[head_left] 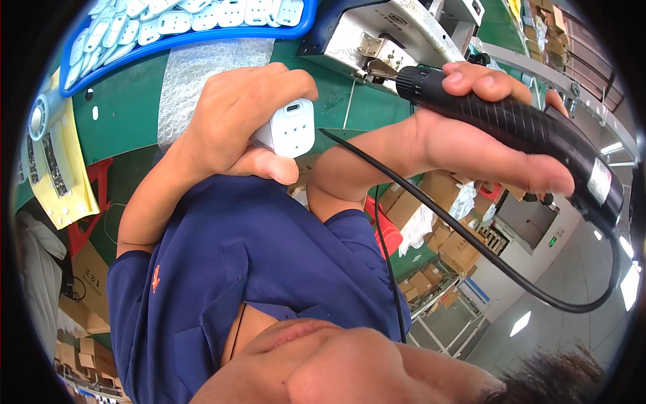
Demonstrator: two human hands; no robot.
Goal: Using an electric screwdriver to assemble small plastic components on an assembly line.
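My left hand [249,118] is closed around a small white plastic casing [294,129]. The casing's end turned away from my palm has a dark oval port and several small holes. My right hand [471,128] grips a black electric screwdriver [511,124], its cable looping down and back across in front of my body. The screwdriver's bit points left into the front of a metal screw feeder [397,50]; whether a screw sits on its tip is too small to tell. The casing and the screwdriver are apart.
A blue tray [195,32] of white casings stands at the far left. Bubble wrap [195,81] lies on the green table [128,114]. A yellow sheet [64,182] with dark strips is at the left edge. Cardboard boxes [444,195] and a red stool [385,232] are beyond.
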